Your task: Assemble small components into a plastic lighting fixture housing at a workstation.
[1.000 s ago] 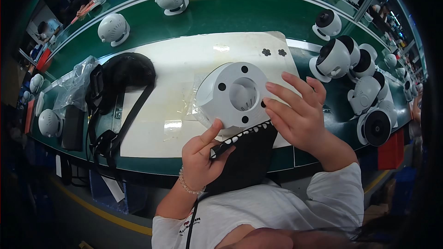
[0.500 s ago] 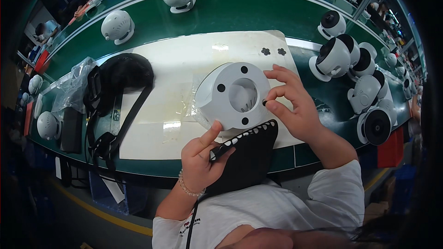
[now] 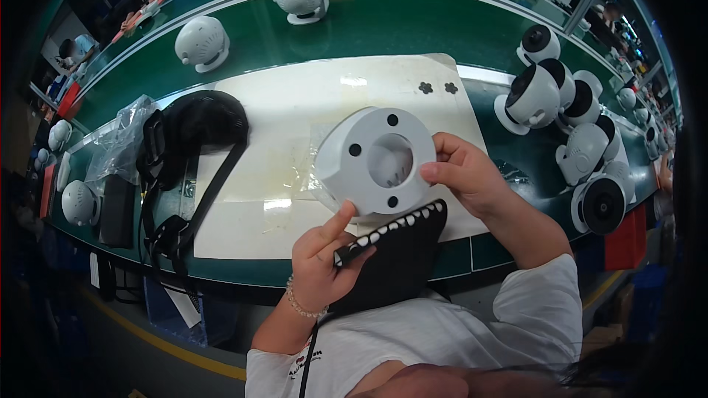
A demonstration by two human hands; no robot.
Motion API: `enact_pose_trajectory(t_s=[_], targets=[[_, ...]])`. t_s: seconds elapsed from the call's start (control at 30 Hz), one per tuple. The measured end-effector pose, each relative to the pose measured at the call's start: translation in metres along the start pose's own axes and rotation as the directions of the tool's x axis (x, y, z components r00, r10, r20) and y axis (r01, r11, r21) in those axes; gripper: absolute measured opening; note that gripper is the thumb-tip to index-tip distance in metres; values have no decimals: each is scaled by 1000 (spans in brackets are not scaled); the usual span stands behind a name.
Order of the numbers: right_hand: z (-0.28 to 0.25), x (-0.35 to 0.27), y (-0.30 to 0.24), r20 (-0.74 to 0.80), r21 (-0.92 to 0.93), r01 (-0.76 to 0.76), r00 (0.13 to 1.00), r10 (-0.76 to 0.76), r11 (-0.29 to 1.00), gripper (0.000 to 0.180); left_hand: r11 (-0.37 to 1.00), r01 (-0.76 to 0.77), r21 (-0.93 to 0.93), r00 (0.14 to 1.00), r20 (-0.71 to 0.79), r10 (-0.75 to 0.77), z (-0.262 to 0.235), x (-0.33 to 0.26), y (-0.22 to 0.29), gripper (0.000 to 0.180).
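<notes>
White round housing (image 3: 376,162) with 3 dark holes and a central opening sits at centre over the pale mat (image 3: 295,110), tilted toward the viewer; right hand (image 3: 466,175) at its 3 o'clock, grip pinching the rim; left hand (image 3: 322,258) at its 7 o'clock, index finger touching the lower edge, grip closed around a black strip with white tabs (image 3: 391,227); black strap (image 3: 188,169) at 9 o'clock on the surface (image 3: 413,29).

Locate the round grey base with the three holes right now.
In the head view, the round grey base sits centre, gripped by the right hand, touched below by the left hand.
</notes>
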State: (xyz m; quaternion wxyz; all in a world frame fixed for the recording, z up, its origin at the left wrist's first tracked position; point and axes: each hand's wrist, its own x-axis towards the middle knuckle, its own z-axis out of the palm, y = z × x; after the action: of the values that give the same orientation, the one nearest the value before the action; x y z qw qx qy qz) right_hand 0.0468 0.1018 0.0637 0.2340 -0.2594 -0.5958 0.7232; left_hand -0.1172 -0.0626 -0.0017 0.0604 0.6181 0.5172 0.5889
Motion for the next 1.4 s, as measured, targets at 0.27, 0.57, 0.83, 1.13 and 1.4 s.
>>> enact_pose_trajectory(t_s=[0.27, 0.57, 0.83, 1.13, 1.4], targets=[[-63, 92, -34, -265, -503, 196, 892, -366, 842, 21, 980, 174, -99, 983, -39, -179, -39, -12, 3, 23], [-177, 211, 5, -356, -809, -466, 874, -331, -358, 19, 915, 370, -162, 929, 47, -368, -63, -16, 2, 17], [-27, 325, -6, 118, -991, 117, 993, 2, 70, 38, 848, 492, -197, 870, 143, -472, -68, -4, -7, 13], [-5, 396, 45, -259, -964, -267, 919, -299, 13, 67, 807, 575, -135, 815, 182, -550, -69, 2, -5, 28], [-27, 301, -29, 139, -977, 48, 880, -454, -206, 30, 859, 495, -135, 869, 64, -491, -60, -2, -2, 26]])
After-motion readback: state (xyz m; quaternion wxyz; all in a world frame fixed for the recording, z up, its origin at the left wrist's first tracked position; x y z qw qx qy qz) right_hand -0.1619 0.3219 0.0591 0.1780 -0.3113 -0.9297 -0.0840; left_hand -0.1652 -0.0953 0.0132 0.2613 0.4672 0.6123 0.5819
